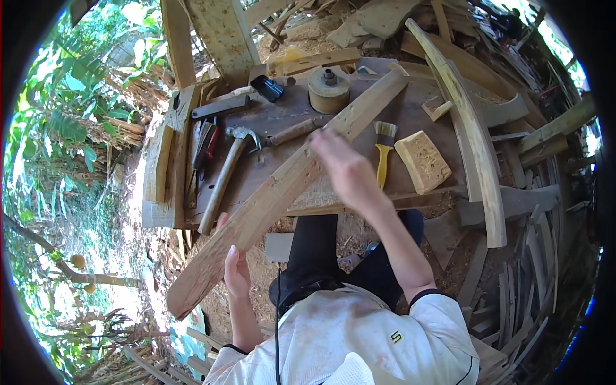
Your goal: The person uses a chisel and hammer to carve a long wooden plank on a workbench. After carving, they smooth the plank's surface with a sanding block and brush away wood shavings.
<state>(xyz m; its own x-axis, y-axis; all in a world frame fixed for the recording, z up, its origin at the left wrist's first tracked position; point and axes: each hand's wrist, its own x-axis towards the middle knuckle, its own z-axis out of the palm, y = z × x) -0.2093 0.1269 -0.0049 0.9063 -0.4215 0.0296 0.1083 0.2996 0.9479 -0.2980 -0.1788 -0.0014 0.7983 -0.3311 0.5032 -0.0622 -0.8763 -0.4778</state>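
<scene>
A long wooden plank (273, 192) slants across the workbench (256, 144), its far end resting toward the back and its rounded near end sticking out past the bench's front left edge. My left hand (236, 273) is closed around the plank near that lower end, thumb on the side facing me and fingertips showing past the far edge. Over the plank's middle, my right hand (346, 168) has its fingertips at the wood's surface. Motion smears those fingers, so their shape and any contact are unclear.
Left of the plank lie a claw hammer (226, 168), a wooden-handled tool (292, 132) and a red-handled tool (212, 142). A round wooden block with a bolt (328, 90) stands behind. To the right are a yellow-handled brush (384, 151), a wood block (423, 162) and a long curved pole (471, 128).
</scene>
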